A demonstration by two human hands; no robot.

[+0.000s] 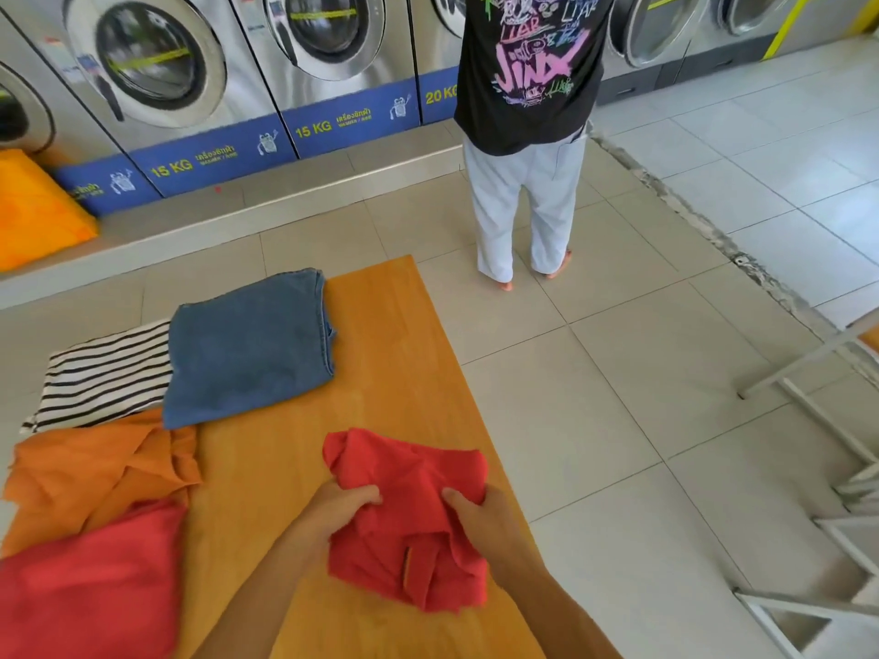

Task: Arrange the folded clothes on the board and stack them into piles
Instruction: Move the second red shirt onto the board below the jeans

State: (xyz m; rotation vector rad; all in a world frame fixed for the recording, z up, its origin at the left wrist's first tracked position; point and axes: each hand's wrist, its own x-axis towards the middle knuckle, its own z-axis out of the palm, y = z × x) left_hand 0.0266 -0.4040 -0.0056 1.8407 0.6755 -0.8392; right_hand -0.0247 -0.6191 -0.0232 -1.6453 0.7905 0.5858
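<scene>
A folded red garment point(409, 520) lies on the right part of the wooden board point(390, 354). My left hand point(340, 508) grips its left edge and my right hand point(480, 516) grips its right edge. Further back on the board a folded blue denim piece point(247, 354) partly overlaps a black-and-white striped garment point(104, 373). An orange garment point(95, 473) lies crumpled at the left, and a second red cloth point(85, 592) covers the near left corner.
A person in a black printed shirt and pale trousers point(523, 135) stands barefoot beyond the board, facing a row of washing machines point(157, 69). An orange bag point(33, 211) rests on the ledge at left. White metal frames point(823, 449) stand on the tiled floor at right.
</scene>
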